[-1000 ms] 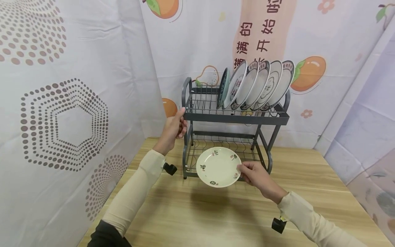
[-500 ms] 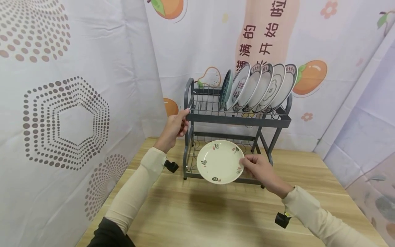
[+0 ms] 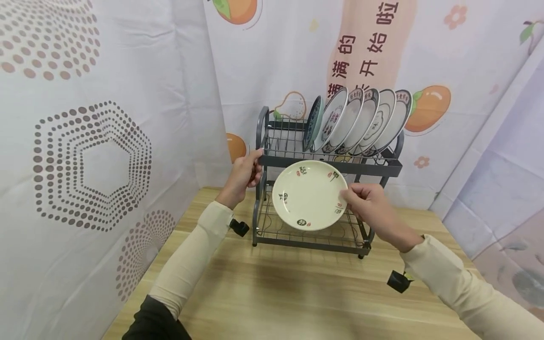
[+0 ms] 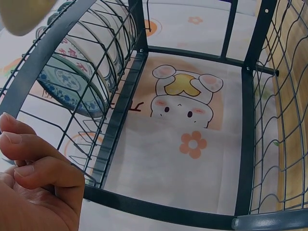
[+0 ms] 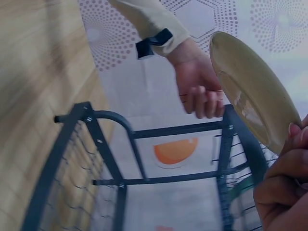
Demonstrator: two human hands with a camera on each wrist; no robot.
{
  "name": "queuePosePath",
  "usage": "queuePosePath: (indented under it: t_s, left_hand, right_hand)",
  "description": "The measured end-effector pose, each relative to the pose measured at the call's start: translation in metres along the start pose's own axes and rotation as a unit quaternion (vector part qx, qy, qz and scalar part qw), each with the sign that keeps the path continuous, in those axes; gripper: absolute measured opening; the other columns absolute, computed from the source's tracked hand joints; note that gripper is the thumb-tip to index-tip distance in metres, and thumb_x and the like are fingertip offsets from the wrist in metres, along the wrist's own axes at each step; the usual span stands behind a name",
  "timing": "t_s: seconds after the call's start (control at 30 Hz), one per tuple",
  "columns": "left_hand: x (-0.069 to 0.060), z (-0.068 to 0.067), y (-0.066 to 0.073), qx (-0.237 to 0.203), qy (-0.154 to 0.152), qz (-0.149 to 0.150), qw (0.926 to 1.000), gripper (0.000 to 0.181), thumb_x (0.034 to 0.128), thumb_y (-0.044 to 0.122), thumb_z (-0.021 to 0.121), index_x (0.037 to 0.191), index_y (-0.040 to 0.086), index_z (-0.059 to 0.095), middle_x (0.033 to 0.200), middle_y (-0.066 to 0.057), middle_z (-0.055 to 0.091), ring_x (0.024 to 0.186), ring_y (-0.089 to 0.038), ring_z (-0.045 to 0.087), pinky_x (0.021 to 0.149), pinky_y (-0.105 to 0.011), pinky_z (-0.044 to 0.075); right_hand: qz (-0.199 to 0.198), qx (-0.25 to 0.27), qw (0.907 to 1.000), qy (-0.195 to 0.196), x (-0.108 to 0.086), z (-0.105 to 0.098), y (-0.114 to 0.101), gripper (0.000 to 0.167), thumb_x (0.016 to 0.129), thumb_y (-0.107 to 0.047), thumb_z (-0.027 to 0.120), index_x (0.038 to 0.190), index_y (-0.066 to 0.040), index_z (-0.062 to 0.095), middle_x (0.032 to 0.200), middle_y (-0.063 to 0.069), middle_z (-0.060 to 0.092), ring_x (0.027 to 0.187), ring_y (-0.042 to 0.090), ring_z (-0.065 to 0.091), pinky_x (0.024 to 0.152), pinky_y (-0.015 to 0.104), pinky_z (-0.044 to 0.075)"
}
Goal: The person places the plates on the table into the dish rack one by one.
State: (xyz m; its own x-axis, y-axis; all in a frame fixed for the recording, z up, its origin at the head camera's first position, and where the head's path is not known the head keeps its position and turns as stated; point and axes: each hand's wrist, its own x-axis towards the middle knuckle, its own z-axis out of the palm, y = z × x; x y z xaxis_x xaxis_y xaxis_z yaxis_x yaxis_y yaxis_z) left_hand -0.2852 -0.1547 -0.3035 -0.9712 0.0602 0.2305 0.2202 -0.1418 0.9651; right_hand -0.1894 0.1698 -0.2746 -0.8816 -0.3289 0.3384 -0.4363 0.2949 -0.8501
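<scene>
My right hand [image 3: 371, 205] pinches the right rim of a cream plate [image 3: 309, 196] with small printed marks, held up before the dish rack's upper tier. In the right wrist view the plate's underside [image 5: 255, 96] shows tilted. My left hand [image 3: 244, 174] grips the front left corner of the dark metal dish rack [image 3: 314, 244], thumb at the top rail and fingers curled. In the upper tier a green-blue plate [image 3: 313, 123] leans leftmost, beside several white plates [image 3: 361, 123] with patterned rims. Wire slots left of the green-blue plate hold nothing.
The rack stands on a wood-grain table [image 3: 272, 293]. Behind it hangs a printed curtain [image 3: 263, 56], and another patterned curtain [image 3: 106, 165] is at the left. The lower wire tier [image 3: 272, 222] lies partly behind the cream plate.
My right hand has lifted the cream plate from the lower tier's height to the upper tier's front rail. My left hand stays at the rack's corner; the view has shifted slightly.
</scene>
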Motion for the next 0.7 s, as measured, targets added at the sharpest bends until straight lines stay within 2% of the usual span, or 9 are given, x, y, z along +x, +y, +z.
queuePosePath:
  t_s: [0.2,0.33,0.57,0.7]
  left_hand:
    - [0.002,0.000,0.000,0.002,-0.003,-0.001,1.0000,0.048,0.0987,0.050,0.062,0.071,0.013,0.049,0.059,0.001,0.050,0.044,-0.008,0.042,0.041,-0.019,0.032]
    - [0.001,0.000,0.000,0.007,-0.002,0.004,1.0000,0.049,0.0982,0.051,0.063,0.073,0.012,0.049,0.059,0.000,0.051,0.044,-0.008,0.042,0.042,-0.019,0.032]
    - [0.002,-0.002,0.001,0.013,-0.006,0.007,0.9999,0.049,0.0984,0.050,0.062,0.070,0.012,0.050,0.056,0.001,0.050,0.043,-0.008,0.041,0.041,-0.020,0.032]
    - [0.002,-0.002,0.001,0.016,-0.011,0.009,0.9998,0.050,0.0980,0.051,0.062,0.069,0.013,0.051,0.056,0.001,0.050,0.043,-0.009,0.041,0.041,-0.020,0.032]
  right_hand:
    - [-0.028,-0.044,0.9983,0.028,0.011,-0.007,-0.023,0.030,0.103,-0.012,0.058,0.079,0.005,0.063,0.054,-0.001,0.040,0.046,0.011,0.035,0.039,0.029,0.029]
    - [-0.037,-0.070,0.9957,0.048,0.019,-0.009,-0.034,0.032,0.103,-0.014,0.059,0.076,0.003,0.061,0.057,0.003,0.047,0.048,0.013,0.036,0.041,0.030,0.031]
    - [-0.067,-0.165,0.9795,0.095,0.036,-0.015,-0.050,0.036,0.102,-0.021,0.058,0.070,-0.006,0.064,0.059,0.003,0.053,0.051,0.015,0.037,0.044,0.027,0.031]
    - [-0.070,-0.185,0.9736,0.115,0.051,-0.019,-0.064,0.037,0.100,-0.021,0.056,0.068,-0.003,0.062,0.062,0.005,0.058,0.051,0.014,0.037,0.044,0.027,0.030]
